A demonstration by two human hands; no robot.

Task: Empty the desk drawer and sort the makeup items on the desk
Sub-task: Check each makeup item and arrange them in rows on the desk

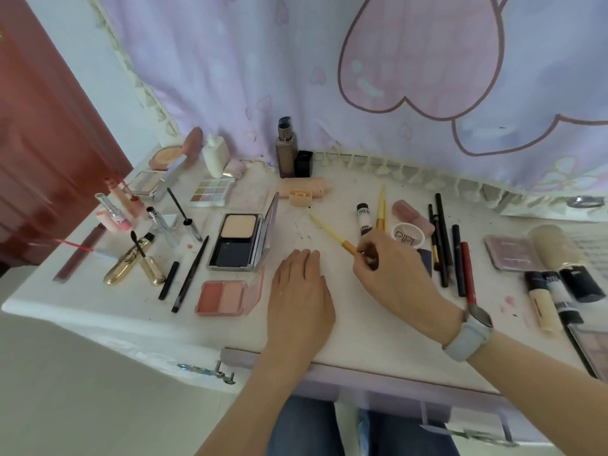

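While lid stands open, compact (238,241) shows powder pan (beige), dark well.

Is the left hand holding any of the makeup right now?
No, the left hand lies flat with straight fingers on the bare desk, while the right hand pinches the yellow brush.

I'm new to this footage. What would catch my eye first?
The right hand at the desk's centre pinches a yellow brush, while the left hand lies flat beside it. An open powder compact sits just left, and a big pink heart curtain hangs behind.
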